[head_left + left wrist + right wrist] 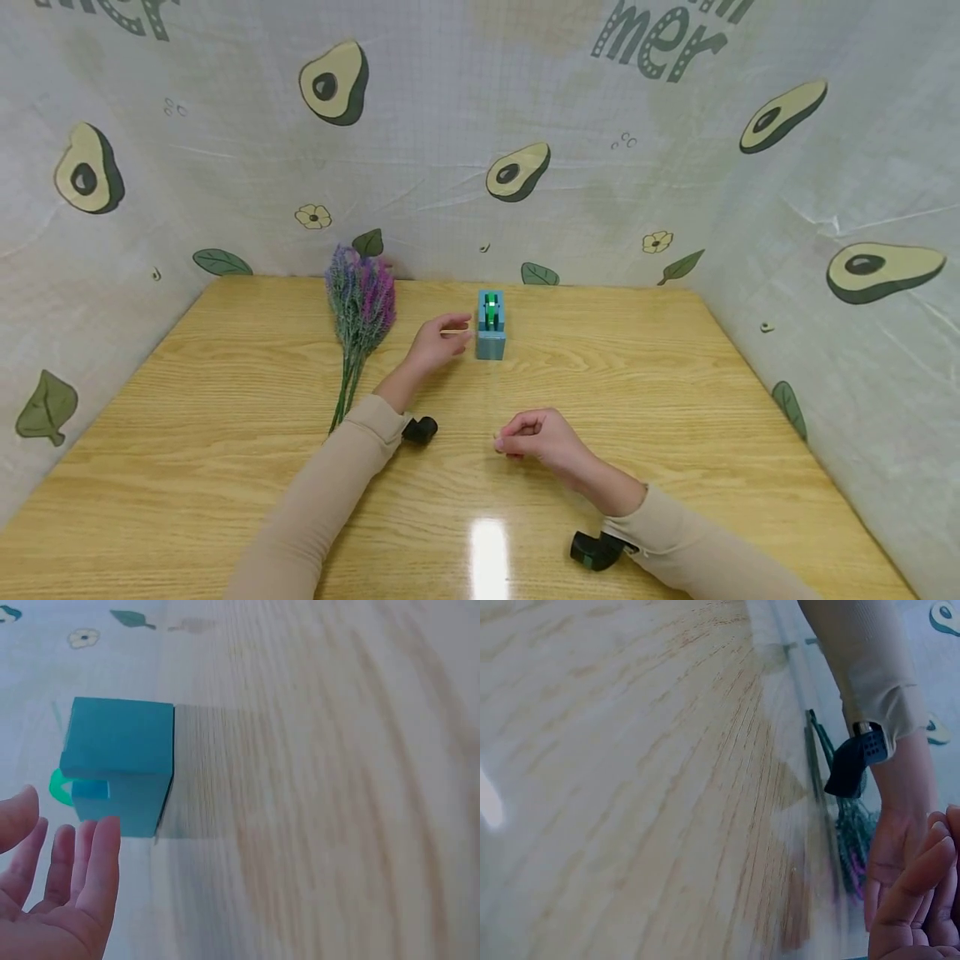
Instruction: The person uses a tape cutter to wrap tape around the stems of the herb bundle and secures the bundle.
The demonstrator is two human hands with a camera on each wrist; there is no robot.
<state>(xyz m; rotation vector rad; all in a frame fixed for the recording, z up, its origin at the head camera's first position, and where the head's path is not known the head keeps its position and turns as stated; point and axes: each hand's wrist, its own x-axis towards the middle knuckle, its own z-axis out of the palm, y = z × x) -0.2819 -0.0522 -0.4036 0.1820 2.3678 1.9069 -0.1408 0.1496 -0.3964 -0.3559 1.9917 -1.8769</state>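
Note:
A blue tape dispenser (491,346) with a green roll core (491,310) stands toward the back of the table. Just left of it is my left hand (442,342), fingers extended and apart from the thumb, with nothing held between them. In the left wrist view the fingertips overlap the lower part of the dispenser (120,739). Nearer the front, my right hand (543,442) pinches the end of a clear tape strip between thumb and fingertips. The strip runs faintly from the dispenser down to this hand. Only curled fingers of the right hand (922,900) show in the right wrist view.
A bunch of purple and green lavender-like stems (360,308) lies to the left of the dispenser, beside my left forearm. Black wrist cameras (596,550) sit under both sleeves. A curtain with avocado prints (450,100) closes off the back and sides of the wooden table (637,358).

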